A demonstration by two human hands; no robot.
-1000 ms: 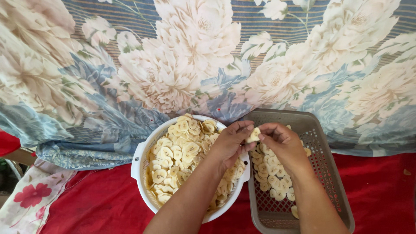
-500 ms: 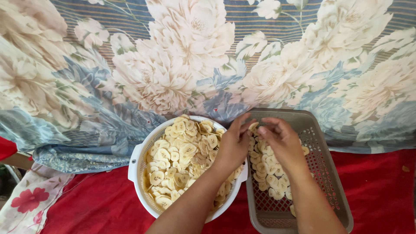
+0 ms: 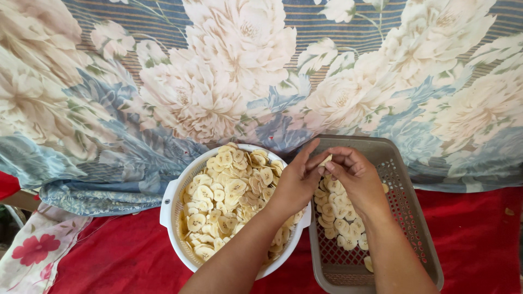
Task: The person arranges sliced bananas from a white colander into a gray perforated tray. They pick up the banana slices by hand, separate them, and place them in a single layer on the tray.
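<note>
Barely shifted, left hand [image 3: 297, 182] and right hand [image 3: 354, 177] together pinch one pale banana slice [image 3: 326, 160].

Looks like a home, prob. a living area w/ food prep done low down, not a proper kitchen. Big floral bedsheet-type cloth [image 3: 261, 81] drapes across the far side, red cloth [image 3: 109, 261] covers the near surface. Household plastic colander [image 3: 170, 204] & grey basket [image 3: 403, 218] hold sliced chips.

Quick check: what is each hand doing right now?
Left hand: pinching a banana slice.
Right hand: pinching the same slice, over the grey tray.
</note>
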